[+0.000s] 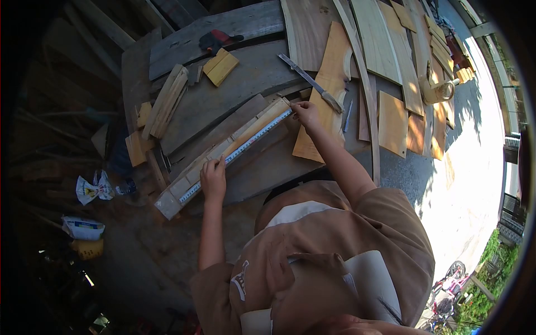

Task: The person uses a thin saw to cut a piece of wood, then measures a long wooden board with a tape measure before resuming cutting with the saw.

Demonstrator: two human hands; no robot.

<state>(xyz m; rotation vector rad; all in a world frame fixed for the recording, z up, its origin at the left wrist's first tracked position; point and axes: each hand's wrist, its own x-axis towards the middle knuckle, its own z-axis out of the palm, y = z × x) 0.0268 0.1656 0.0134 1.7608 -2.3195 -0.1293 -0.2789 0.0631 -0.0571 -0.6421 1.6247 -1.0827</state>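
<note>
A pale measuring tape (254, 138) lies stretched along a long, narrow wooden piece (220, 151), which rests at a slant on the work surface. Near the middle of that piece, my left hand (213, 180) has its fingers closed on the tape. My right hand (304, 113) pinches the tape's end at the upper right end of the wood. A sliding bevel or square-like metal tool (310, 82) lies just beyond my right hand, partly on a live-edged board (329, 72).
Boards (392, 123) spread across the right side. A red and black tool (219, 41), a small wood block (221, 67) and stacked strips (167, 103) lie at the upper left. A roll of tape (441, 91) sits at the right. Plastic bags (94, 187) are at the far left.
</note>
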